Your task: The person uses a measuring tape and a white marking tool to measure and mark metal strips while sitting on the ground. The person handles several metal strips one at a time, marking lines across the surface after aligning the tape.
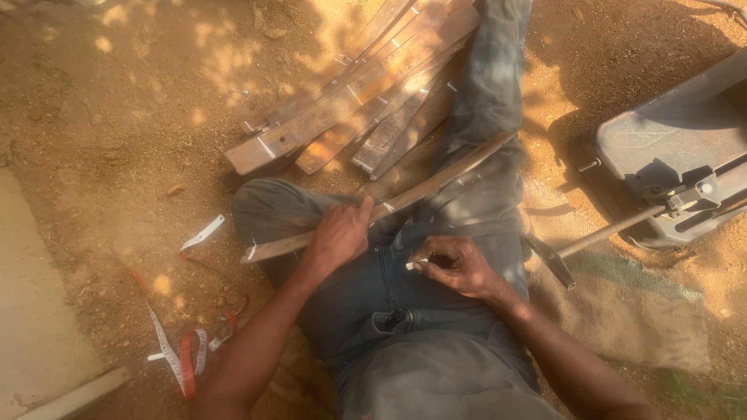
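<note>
Person sat on bare dirt, legs out toward top of frame, grey trousers (436,311).

L hand (340,233), centre frame: fingers wrapped tight round a long flat rusty metal strip (436,180), pinning it across the thighs. Strip ran diagonally from lower left of centre up to right of centre, near end overhanging the left knee.

R hand (459,266), just right of centre: thumb and forefinger pinched narrow on a small white chalk piece (412,264), other fingers curled in. Chalk tip sat just below the strip, not touching it as far as could be told.

Stack of similar flat steel bars (350,101) at top centre, white marks across several. Red-and-white tape measure (183,354) lay loose in dirt, lower left; white scrap (202,232) left of knee. Dark metal vice-like stand w/ threaded rod (677,155) at right edge, on sacking (622,311).

Risks, judged: strip only hand-held on soft thigh, so it could pivot or slide if L grip eased, smearing any mark. Rusty edge near L palm & trousers, so cut risk. Chalk stub short; could snap or slip out under pressure. Dappled glare might hide faint marks.
</note>
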